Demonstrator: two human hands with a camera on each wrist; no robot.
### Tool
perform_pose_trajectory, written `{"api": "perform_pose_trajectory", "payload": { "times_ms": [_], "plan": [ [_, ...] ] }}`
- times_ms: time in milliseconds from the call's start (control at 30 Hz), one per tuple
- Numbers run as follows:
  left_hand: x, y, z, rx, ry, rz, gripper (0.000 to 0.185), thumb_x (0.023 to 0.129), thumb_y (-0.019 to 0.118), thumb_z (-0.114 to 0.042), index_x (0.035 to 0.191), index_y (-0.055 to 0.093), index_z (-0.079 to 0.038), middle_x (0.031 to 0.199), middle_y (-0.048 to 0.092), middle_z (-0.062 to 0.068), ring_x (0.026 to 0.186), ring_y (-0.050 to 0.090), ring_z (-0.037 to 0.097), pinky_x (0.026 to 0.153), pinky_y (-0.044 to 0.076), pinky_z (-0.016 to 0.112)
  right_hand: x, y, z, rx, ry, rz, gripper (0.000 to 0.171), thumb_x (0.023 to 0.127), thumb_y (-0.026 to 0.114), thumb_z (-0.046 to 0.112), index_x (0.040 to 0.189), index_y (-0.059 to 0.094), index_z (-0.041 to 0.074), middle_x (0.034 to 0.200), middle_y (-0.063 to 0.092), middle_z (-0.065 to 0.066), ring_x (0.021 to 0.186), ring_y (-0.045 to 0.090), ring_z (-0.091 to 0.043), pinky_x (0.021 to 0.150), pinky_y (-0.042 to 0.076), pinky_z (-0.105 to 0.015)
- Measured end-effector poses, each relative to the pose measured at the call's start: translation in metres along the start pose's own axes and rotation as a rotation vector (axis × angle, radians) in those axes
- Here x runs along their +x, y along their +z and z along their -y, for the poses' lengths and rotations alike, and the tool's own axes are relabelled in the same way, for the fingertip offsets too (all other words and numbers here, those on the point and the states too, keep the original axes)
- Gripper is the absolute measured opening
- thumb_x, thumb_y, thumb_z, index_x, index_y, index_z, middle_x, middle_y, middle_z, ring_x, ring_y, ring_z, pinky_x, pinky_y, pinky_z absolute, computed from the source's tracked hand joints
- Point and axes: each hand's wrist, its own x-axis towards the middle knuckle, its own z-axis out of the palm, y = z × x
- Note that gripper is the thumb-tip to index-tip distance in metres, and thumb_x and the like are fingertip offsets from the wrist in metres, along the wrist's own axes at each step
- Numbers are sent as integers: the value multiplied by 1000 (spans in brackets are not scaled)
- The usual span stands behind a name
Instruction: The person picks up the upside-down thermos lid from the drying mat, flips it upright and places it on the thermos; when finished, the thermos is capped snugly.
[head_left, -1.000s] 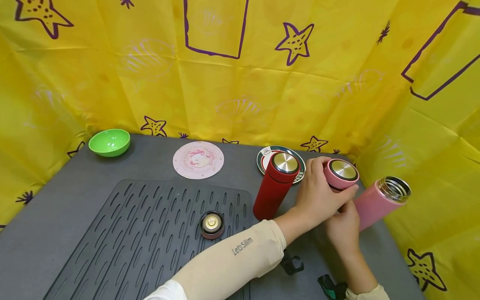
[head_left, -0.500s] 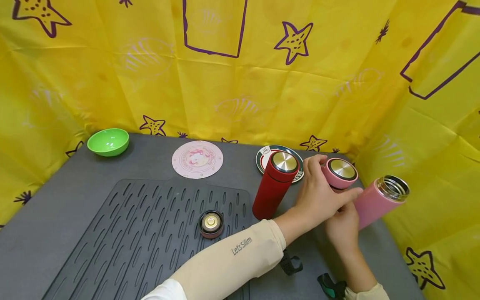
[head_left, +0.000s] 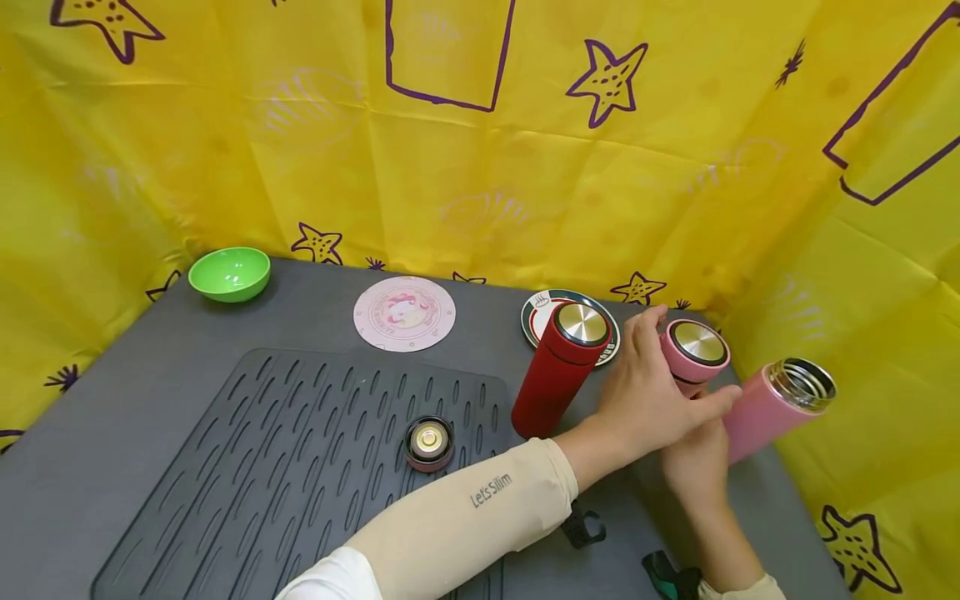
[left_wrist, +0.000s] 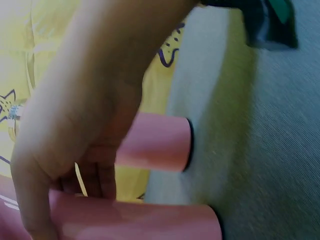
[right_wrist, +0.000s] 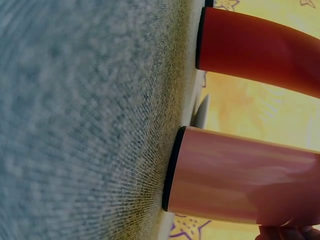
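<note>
Two hands on two pink flasks at the 3 o'clock edge of the desk [head_left: 150,392].

My left hand [head_left: 645,392] has its fingers wrapped around the capped pink flask [head_left: 693,354], which stands upright. My right hand [head_left: 693,454] grips the open pink flask [head_left: 776,404], tilted toward 2 o'clock with its steel mouth bare. I judge the risk is here: the red flask [head_left: 558,367] stands just beside my left hand at 9 o'clock, so a wide wrist move could knock it over. The loose lid [head_left: 429,442] lies well apart on the ribbed mat [head_left: 300,467].
</note>
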Motion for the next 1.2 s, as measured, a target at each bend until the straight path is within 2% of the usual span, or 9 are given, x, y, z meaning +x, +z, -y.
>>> {"api": "perform_pose_trajectory", "payload": {
  "times_ms": [133,300,533,633,767,900,1000,1100,1200],
  "plan": [
    [1,4,-4,46,21,-53,82,77,79,-45,136,32,-12,126,41,3,109,49,9,87,37,10,-1,-2,-1,-94,20,1,15,83,66,-5,98,61,-4,82,60,-10,73,46,-4,66,38,-25],
    [-1,0,-2,18,14,-13,80,80,74,-35,143,30,-13,127,50,1,110,50,9,84,42,15,0,0,-2,-59,-43,-5,16,83,66,-8,97,58,-6,85,59,-14,76,46,-4,70,38,-29],
    [4,1,-4,24,-8,-39,85,74,81,-50,134,33,-15,124,42,-1,106,48,6,81,38,9,2,1,-1,-62,13,-1,16,79,63,-9,95,62,-5,79,59,-11,69,47,-8,64,37,-24],
    [4,2,-4,56,7,-45,78,76,80,-46,132,37,-14,121,44,-1,104,49,5,82,38,9,0,0,-1,-81,31,-1,20,79,63,-8,99,61,-5,84,61,-12,72,48,-7,66,38,-25],
    [2,1,-2,27,14,-3,78,77,77,-39,140,37,-15,126,50,-4,110,49,4,85,40,13,-1,0,-2,-32,7,-10,24,79,66,-9,103,61,-5,88,61,-3,78,50,-3,71,39,-24],
    [1,1,-2,13,-7,2,88,74,79,-49,141,32,-16,130,44,-4,110,48,4,83,39,12,-1,-1,-1,6,17,-7,18,78,67,-10,94,62,-4,78,57,5,72,49,-4,67,39,-21],
    [2,3,-2,9,-14,-29,86,72,82,-51,134,33,-16,125,40,-2,107,48,5,81,38,8,-1,-1,-1,-24,52,8,17,79,66,-8,95,63,-3,78,61,-4,71,50,-3,65,39,-20],
    [2,3,-1,-2,17,-38,79,74,82,-42,132,37,-13,123,42,0,107,48,5,84,37,8,-1,-1,-1,-61,60,13,25,79,65,-7,103,62,-4,88,64,-14,77,51,-1,69,40,-23],
    [2,-1,-1,-13,35,-1,76,75,79,-34,137,40,-12,126,46,0,110,47,5,86,38,9,-1,-1,-1,-47,33,3,26,80,66,-8,105,60,-4,89,62,-10,79,50,-2,71,39,-26]
  ]
}}
